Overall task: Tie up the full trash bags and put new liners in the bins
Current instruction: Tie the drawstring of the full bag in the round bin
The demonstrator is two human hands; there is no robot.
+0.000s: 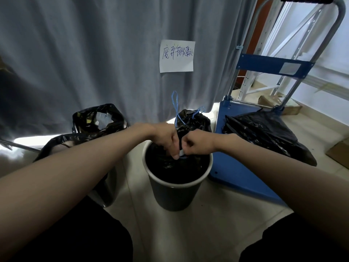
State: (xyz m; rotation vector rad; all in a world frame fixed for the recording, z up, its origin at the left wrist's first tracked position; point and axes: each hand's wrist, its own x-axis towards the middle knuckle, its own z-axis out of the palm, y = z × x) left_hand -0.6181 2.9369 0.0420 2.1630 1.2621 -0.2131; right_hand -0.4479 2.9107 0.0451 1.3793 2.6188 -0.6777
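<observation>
A dark round bin [175,195] with a pale rim stands on the floor at the centre, lined with a full black trash bag [194,121]. The bag's gathered top rises behind my hands, and its blue drawstring [174,104] loops upward. My left hand [166,138] and my right hand [198,142] meet over the bin's mouth, fingers curled, both pinching the drawstring at the bag's neck. A second bin at the left holds an open black bag [98,118] with rubbish showing. Another black bag [56,142] lies under my left forearm.
A blue platform trolley [243,174] stands at the right with a black bag [264,133] lying on its deck. A grey curtain [94,53] with a handwritten paper note [177,56] hangs behind. Cardboard [340,154] lies at far right. Metal shelving [273,44] rises at the back right.
</observation>
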